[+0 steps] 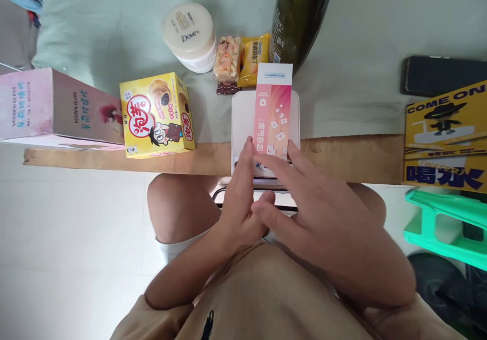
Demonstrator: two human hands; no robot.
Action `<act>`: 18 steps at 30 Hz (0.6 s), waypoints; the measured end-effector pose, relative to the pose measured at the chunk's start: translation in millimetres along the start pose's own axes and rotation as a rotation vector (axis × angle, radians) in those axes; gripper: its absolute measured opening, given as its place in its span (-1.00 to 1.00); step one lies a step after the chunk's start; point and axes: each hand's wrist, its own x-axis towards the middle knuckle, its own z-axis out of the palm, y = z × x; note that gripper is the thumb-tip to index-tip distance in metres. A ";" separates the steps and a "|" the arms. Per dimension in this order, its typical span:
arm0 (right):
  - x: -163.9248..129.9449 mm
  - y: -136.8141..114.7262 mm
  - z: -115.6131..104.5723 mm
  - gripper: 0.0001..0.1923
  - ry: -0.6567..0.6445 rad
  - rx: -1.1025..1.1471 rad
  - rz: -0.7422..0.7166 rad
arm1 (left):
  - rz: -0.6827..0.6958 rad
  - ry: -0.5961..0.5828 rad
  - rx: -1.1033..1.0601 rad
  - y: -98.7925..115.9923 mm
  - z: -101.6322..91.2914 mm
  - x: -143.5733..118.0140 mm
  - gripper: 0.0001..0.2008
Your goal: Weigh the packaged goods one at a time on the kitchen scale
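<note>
Pink carton [273,111] lies lengthwise, white end pointing away; left hand [239,198] and right hand [319,218] pinch near end.

The dark bottle [300,15] behind the pink carton [273,111] is cut off by the top edge. The fingers [300,165] cover the carton's near end and the white box [242,122] beneath it.

a home: bedsheet [114,20], snack box [155,116]

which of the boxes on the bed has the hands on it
The slim pink box lying on the white tray, with the left hand and right hand at its near end. The yellow snack box stands untouched to its left.
</note>
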 end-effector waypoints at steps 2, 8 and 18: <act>-1.0 12.3 -4.2 -0.45 0.082 0.035 -0.011 | 0.054 0.005 -0.016 0.8 -9.8 5.4 -0.29; 2.3 44.1 -10.3 -0.61 0.558 0.269 0.011 | 0.011 0.197 -0.057 14.7 -16.2 28.9 -0.36; 26.1 32.4 0.7 -0.70 0.811 0.459 0.017 | 0.018 0.271 -0.164 16.2 -18.7 75.7 -0.69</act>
